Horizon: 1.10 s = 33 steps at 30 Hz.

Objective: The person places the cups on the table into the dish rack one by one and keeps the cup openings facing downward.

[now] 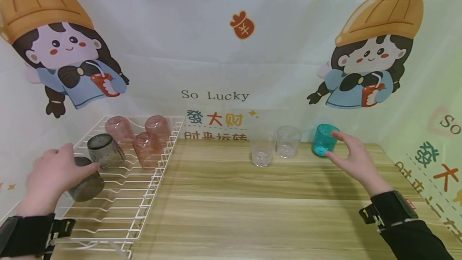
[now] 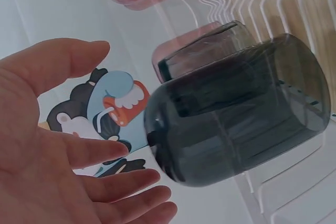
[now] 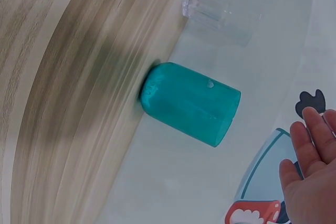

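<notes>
White wire rack [image 1: 108, 239] along left edge of counter [image 1: 234, 220]. Left hand [image 1: 48, 171] wide, empty, at nearer gray glass [image 1: 86, 189] on rack; farther gray glass [image 1: 108, 153] behind: two gray. Three pink glasses [image 1: 148, 151] toward rack's back edge. Right hand [image 1: 355, 159] wide, empty, beside one teal cup [image 1: 320, 139], upright near counter's back right corner. Two clear glasses [image 1: 261, 153] near back edge. Apparent step: reach, grips not yet made; next calls for closing fingers round glass and cup.
</notes>
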Each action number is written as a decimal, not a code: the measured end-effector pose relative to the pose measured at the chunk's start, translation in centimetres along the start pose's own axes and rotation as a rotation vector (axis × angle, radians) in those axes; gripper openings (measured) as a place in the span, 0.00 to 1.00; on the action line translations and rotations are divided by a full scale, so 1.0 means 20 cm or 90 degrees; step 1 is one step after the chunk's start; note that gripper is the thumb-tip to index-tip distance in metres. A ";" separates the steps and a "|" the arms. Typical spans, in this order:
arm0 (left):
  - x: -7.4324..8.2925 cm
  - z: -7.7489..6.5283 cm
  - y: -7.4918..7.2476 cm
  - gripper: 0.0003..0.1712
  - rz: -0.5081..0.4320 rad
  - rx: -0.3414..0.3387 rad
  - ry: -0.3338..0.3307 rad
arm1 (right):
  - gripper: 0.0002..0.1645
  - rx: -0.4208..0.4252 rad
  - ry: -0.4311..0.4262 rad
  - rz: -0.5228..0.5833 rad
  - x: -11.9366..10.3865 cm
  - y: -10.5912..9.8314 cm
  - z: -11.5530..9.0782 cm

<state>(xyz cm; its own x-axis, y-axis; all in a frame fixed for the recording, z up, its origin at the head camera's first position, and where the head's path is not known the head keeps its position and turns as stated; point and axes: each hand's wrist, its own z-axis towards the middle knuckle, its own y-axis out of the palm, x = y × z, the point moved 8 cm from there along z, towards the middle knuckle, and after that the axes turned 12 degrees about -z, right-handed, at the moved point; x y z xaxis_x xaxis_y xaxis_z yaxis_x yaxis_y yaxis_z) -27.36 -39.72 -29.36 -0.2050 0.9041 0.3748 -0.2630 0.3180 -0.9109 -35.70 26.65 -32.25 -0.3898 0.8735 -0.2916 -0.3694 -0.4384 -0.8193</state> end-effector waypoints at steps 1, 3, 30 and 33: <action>0.01 0.00 -0.01 0.49 -0.001 0.001 0.006 | 0.38 0.003 -0.002 0.000 0.00 0.00 0.00; 0.03 -0.01 -0.02 0.48 -0.004 0.003 0.018 | 0.38 0.006 -0.006 0.001 0.00 -0.01 0.00; 0.23 -0.12 -0.10 0.53 -0.041 0.059 0.087 | 0.40 -0.015 0.002 -0.061 0.05 0.01 0.05; 0.27 -0.14 -0.11 0.53 -0.047 0.068 0.106 | 0.40 -0.019 0.003 -0.071 0.06 0.03 0.06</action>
<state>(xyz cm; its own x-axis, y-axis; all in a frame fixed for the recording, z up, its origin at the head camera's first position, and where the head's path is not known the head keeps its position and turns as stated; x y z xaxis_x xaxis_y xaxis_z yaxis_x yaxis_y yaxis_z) -25.31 -34.81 -25.88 -0.0259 0.9171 0.3979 -0.3715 0.3607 -0.8555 -37.31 27.30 -32.49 -0.3430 0.9179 -0.1996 -0.3847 -0.3312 -0.8616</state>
